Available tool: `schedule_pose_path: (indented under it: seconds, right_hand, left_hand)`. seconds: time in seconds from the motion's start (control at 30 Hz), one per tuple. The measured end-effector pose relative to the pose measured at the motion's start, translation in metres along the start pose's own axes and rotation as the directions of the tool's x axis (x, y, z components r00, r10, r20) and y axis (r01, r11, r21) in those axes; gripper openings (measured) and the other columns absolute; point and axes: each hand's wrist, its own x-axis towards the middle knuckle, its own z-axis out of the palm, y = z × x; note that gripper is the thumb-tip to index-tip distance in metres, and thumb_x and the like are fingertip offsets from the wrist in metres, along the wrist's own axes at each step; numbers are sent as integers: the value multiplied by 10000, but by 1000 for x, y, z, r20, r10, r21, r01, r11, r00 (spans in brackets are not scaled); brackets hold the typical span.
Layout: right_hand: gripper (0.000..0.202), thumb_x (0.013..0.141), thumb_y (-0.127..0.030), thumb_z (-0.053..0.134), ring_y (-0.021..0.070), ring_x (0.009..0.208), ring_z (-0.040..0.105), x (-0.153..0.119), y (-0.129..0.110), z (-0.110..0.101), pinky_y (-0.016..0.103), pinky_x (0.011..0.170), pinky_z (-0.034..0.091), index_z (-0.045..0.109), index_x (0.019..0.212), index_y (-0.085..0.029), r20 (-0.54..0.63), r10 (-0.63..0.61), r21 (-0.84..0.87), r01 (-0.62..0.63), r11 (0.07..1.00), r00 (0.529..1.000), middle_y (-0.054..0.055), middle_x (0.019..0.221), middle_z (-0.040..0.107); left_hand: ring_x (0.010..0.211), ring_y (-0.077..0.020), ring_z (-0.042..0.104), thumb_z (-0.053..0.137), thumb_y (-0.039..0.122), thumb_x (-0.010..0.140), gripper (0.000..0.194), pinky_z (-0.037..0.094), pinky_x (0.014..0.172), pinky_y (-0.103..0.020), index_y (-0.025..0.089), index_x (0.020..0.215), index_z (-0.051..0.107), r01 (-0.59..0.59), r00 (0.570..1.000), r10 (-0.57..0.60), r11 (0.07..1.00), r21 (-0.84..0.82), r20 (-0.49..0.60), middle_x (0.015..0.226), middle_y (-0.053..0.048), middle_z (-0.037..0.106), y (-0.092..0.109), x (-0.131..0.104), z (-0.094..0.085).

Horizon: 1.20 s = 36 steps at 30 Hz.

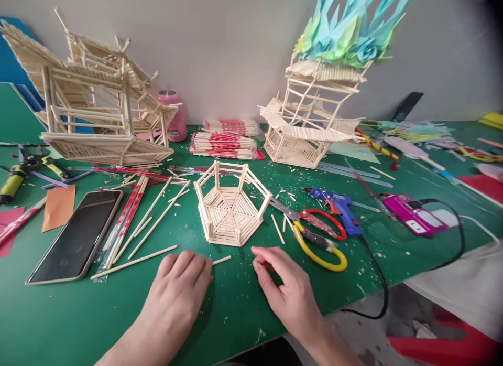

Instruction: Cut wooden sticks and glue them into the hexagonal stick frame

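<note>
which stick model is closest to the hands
The small open-topped frame, just beyond the left hand and right hand; the larger left model and paper-topped model stand farther back.

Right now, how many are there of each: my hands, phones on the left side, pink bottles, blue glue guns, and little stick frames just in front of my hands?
Left hand and right hand: 2
Phone: 1
Pink bottle: 1
Blue glue gun: 1
Little stick frame: 1
Total: 6

Pale, perhaps cream, stick frame (231,211)
</note>
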Motion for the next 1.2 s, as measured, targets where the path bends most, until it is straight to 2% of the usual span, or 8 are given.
schedule_pose_path:
  seconds: [0.23, 0.5, 0.67, 0.83, 0.93, 1.0, 1.13, 1.2]
  right_hand:
    - [215, 866, -109, 480, 177, 707, 615, 1, -1, 0, 292, 619, 519, 585, 1027, -207, 10, 1, 11, -2, 1000, 1000, 56, 789, 629]
    - [171, 841, -203, 568, 137, 644, 585, 1, -26, 6, 227, 592, 500, 621, 1004, -196, 129, 106, 317, -142, 938, 986, 24, 765, 607]
    - [99, 838, -266, 587, 107, 555, 535, 8, -38, 8, 190, 498, 434, 650, 786, -211, 113, 261, 518, -281, 808, 959, -15, 642, 583]
    - [189, 875, -368, 542, 105, 569, 520, 19, -28, 4, 191, 531, 452, 676, 849, -236, -57, 440, 689, -284, 667, 896, -14, 617, 581]
    - [218, 862, -393, 556, 120, 576, 510, 24, -23, 2, 220, 528, 450, 685, 852, -218, -137, 469, 691, -256, 676, 872, 0, 617, 573]
    - [228, 857, -398, 561, 130, 577, 509, 25, -22, 1, 237, 519, 447, 684, 852, -206, -150, 468, 672, -258, 694, 871, 8, 617, 572]
    - [228, 880, -382, 527, 129, 577, 516, 26, -30, 1, 235, 524, 453, 678, 847, -215, -160, 433, 641, -241, 729, 887, 4, 623, 579]
    - [210, 890, -355, 515, 120, 575, 527, 26, -36, 3, 215, 527, 460, 676, 850, -227, -146, 410, 623, -238, 745, 901, -5, 624, 583]
  left_hand:
    - [643, -237, 520, 379, -1, 799, 298, 374, 645, -396, 154, 711, 617, 21, 996, -31, 994, 110, 85, 676, -76, 586, 6, 3, 14]
    - [584, -160, 582, 340, 81, 880, 246, 444, 559, -284, 177, 924, 563, -1, 999, -18, 929, -369, -48, 758, -55, 658, 15, 7, -7]
    - [662, -146, 646, 446, 157, 884, 166, 517, 592, -215, 216, 958, 582, 154, 976, -213, 807, -570, -37, 761, -30, 671, 16, 9, -22]
    - [719, -182, 712, 395, 282, 911, 268, 559, 600, -211, 211, 952, 651, 207, 957, -261, 921, -331, -129, 809, -46, 746, -11, -10, -19]
    - [444, -176, 631, 320, 294, 920, 442, 497, 418, -264, 228, 638, 654, 190, 980, -197, 960, -205, -13, 533, -25, 661, -20, -23, -21]
    - [426, -177, 598, 294, 298, 923, 481, 479, 428, -284, 229, 615, 657, 239, 971, -229, 950, -199, 73, 502, -30, 624, -19, -29, -23]
    - [706, -199, 686, 406, 303, 896, 320, 541, 603, -276, 253, 1118, 631, 306, 949, -308, 838, -453, 71, 854, -66, 735, -6, -22, -26]
    - [726, -188, 684, 537, 322, 840, 294, 544, 602, -240, 278, 1114, 635, 393, 907, -392, 660, -640, 153, 831, -34, 732, 2, -9, -25]
